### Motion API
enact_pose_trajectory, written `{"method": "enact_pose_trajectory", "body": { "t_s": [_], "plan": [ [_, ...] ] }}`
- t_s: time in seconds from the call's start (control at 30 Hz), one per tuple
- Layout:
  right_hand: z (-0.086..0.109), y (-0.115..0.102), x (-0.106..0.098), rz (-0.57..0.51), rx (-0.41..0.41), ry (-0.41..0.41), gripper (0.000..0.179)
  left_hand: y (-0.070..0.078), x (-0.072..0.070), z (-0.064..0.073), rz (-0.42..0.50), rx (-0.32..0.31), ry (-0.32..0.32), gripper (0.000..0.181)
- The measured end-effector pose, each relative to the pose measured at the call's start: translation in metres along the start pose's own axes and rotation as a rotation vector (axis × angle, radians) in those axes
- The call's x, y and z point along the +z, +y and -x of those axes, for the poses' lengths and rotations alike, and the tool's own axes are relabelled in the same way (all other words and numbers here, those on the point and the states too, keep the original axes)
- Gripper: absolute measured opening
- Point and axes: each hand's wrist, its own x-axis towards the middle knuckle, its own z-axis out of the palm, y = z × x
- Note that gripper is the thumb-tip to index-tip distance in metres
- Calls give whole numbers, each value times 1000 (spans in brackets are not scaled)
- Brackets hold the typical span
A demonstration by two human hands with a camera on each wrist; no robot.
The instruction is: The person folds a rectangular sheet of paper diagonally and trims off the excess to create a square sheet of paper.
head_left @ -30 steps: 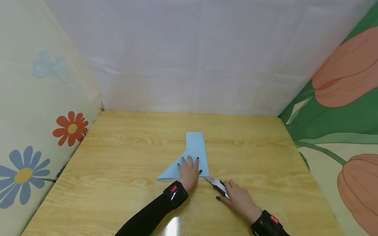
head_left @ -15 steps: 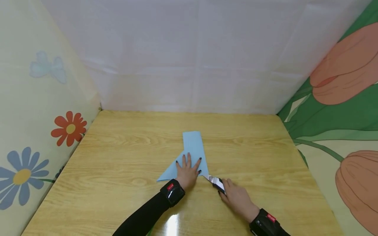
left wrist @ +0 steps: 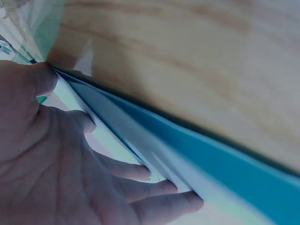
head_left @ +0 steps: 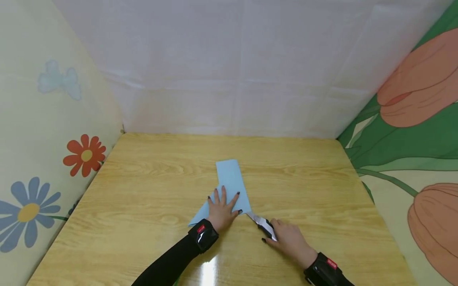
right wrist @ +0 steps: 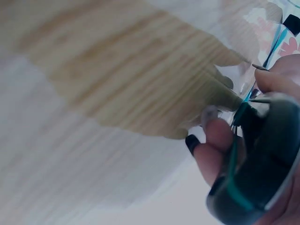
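Pale wood-grain worktop (head_left: 304,171), fabric-like walls on three sides.
Back: white sheet (head_left: 200,67), creased, meeting the worktop's far edge. Left of head view: cream panel (head_left: 21,135); faint blue butterfly shape (head_left: 59,80) high up, red flower (head_left: 86,155) below it, larger blue flower (head_left: 29,213) lowest, both yellow-centred. Right: printed panel (head_left: 422,153) in greens and cream, pinkish-orange tulip (head_left: 418,79) above, second tulip (head_left: 434,230) below on a curved green stem (head_left: 393,180). White glare patch (head_left: 208,273) on the worktop's near part.
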Motion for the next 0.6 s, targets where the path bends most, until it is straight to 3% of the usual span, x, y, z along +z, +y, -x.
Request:
{"method": "enact_pose_trajectory", "body": {
  "t_s": [0.37, 0.6],
  "plan": [
    [-2, 3, 0, -44, 2, -68, 41, 2, 2, 0, -45, -25, -11, 55],
    [-1, 8, 0, -68, -20, -22, 39, 4, 1, 1, -60, -27, 5, 56]
  ]
}}
